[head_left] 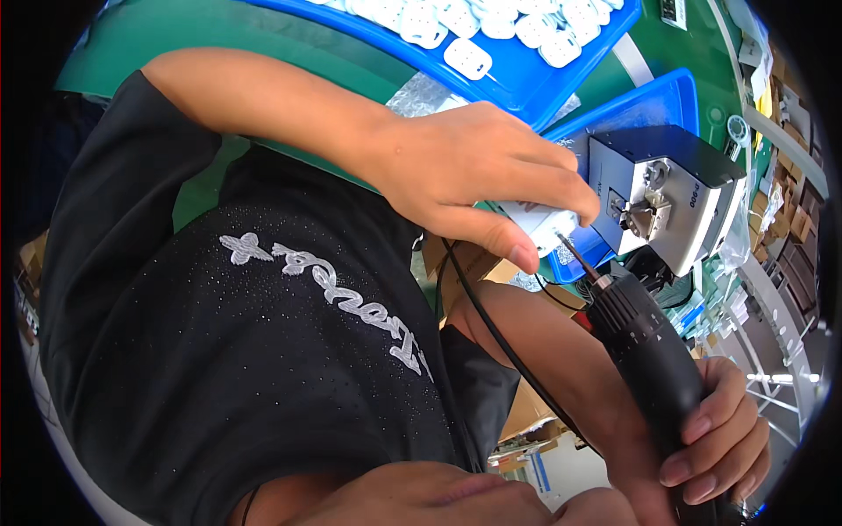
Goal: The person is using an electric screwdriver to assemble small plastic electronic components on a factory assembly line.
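Observation:
My left hand (491, 171) is closed around a small white plastic casing (551, 230), with my thumb and fingers at its edges. My fingers cover much of the casing. Wrapped around the rear of a black electric screwdriver (645, 346) is my right hand (719, 438). The screwdriver's thin bit (579, 257) points at the near face of the casing, and its tip appears to meet it. I cannot make out a screw at the tip. Just beyond the hands stands a black and silver screw feeder (667, 197).
A blue tray (535, 96) at the top holds several white casings (467, 59). Another blue tray (680, 88) lies partly behind the screw feeder. A black cable (500, 337) hangs past my right forearm. Green table surface (715, 53) surrounds the trays; cartons (794, 215) stand at the far right.

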Demonstrator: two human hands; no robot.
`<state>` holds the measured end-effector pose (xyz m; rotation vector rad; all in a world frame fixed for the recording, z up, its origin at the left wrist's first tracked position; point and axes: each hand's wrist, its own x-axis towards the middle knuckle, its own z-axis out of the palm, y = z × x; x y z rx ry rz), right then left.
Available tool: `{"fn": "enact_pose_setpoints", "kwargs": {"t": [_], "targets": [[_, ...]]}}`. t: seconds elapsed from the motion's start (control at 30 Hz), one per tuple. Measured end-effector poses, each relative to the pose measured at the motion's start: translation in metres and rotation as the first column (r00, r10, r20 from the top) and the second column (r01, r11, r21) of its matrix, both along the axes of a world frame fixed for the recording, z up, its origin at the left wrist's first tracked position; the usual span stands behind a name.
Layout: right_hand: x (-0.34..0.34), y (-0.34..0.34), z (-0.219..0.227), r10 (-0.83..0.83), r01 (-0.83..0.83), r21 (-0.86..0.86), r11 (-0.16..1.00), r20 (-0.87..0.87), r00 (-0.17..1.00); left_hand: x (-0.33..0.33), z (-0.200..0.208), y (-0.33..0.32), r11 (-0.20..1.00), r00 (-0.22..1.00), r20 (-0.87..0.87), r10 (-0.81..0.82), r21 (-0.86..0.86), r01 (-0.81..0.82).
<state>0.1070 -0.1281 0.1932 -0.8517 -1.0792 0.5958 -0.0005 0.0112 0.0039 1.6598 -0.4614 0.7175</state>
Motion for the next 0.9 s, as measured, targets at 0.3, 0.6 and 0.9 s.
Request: {"fn": "enact_pose_setpoints", "kwargs": {"t": [0.3,0.6,0.9], "targets": [[-0.01,-0.002,-0.012,-0.122,0.119,0.08,0.99,0.035,0.992,0.005,-0.001,-0.005,1.0,1.0,0.013,0.029,0.001,-0.029],[0.044,-0.017,-0.022,-0.824,0.829,0.088,0.552,0.207,0.527,0.014,-0.002,-0.006,1.0,0.999,0.034,-0.006,0.015,0.006],[0.051,-0.043,-0.039,-0.604,0.604,-0.109,0.79,0.04,0.796,0.005,-0.002,-0.005,0.999,1.0,0.002,0.024,0.031,-0.025]]}}
